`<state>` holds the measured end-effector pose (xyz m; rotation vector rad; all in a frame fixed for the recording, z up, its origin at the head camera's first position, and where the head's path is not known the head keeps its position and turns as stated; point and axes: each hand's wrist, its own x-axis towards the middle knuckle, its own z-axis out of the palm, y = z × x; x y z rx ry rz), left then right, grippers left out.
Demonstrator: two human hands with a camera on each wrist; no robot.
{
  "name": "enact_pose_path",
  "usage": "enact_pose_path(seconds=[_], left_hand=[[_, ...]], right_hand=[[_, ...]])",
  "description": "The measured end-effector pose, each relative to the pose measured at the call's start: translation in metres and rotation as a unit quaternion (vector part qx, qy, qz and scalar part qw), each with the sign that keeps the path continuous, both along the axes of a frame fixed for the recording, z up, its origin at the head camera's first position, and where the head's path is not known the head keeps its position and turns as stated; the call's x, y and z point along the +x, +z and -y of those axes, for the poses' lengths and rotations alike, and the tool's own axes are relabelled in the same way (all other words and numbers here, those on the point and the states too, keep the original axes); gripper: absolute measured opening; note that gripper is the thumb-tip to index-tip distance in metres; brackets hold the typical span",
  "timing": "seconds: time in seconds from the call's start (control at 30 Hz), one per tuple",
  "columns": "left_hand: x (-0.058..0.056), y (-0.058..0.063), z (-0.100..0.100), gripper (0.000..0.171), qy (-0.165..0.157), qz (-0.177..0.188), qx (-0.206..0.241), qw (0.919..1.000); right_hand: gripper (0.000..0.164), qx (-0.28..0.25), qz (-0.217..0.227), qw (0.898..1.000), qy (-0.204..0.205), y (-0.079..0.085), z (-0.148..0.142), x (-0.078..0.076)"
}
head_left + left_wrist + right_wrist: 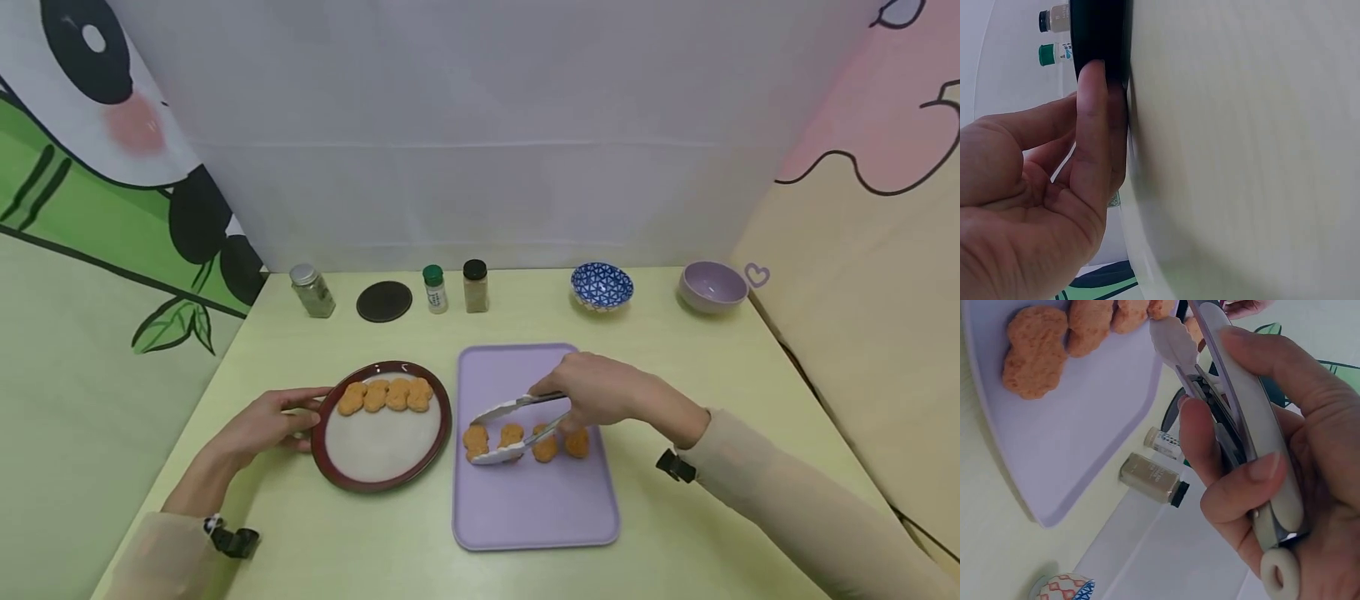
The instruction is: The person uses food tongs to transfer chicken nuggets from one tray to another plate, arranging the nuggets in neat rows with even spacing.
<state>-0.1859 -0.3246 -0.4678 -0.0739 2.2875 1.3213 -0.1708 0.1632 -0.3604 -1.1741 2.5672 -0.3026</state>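
My left hand holds the left rim of a round plate with a dark red border; in the left wrist view its fingertips meet the plate's dark edge. Several chicken nuggets lie in a row along the plate's far side. Over the purple tray, my right hand grips metal tongs with pale tips. Those tips stand apart on either side of the leftmost nugget of a row on the tray. The nearer tong arm partly covers the nuggets beside it.
Along the back stand a silver-lidded jar, a black disc, a green-capped shaker and a black-capped jar. A blue patterned bowl and a purple bowl sit at the back right.
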Motion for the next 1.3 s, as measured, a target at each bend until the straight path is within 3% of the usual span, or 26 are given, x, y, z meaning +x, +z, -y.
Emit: enact_pose_path(seconds=[0.17, 0.3, 0.53, 0.67, 0.77, 1.0, 1.3], left_hand=[[-0.003, 0.002, -0.001, 0.05, -0.003, 0.001, -0.001, 1.0], [-0.005, 0.005, -0.001, 0.05, -0.008, -0.009, 0.0, 0.9999], [-0.004, 0.003, 0.002, 0.05, -0.008, -0.003, 0.015, 0.9999], [-0.001, 0.001, 0.004, 0.05, -0.011, -0.007, 0.019, 0.9997], [-0.001, 0.0, 0.004, 0.049, -0.014, -0.008, 0.021, 0.9996], [-0.001, 0.001, 0.002, 0.049, -0.013, -0.011, 0.016, 0.9997], [0.0, 0.001, 0.001, 0.05, -0.012, -0.01, 0.019, 0.9997]], right_hand=[[0.053, -0.031, -0.025, 0.999, 0.001, 0.01, 0.012, 0.0], [0.055, -0.049, -0.041, 0.998, -0.002, 0.013, 0.046, -0.001], [0.057, -0.055, -0.018, 0.998, -0.014, -0.001, 0.129, -0.004], [0.051, -0.048, -0.004, 0.998, -0.029, -0.01, 0.158, -0.005], [0.048, -0.048, 0.008, 0.998, -0.036, -0.015, 0.168, -0.004], [0.025, -0.05, 0.007, 0.998, -0.035, -0.018, 0.174, -0.002], [0.036, -0.058, -0.002, 0.998, -0.034, -0.021, 0.17, 0.001]])
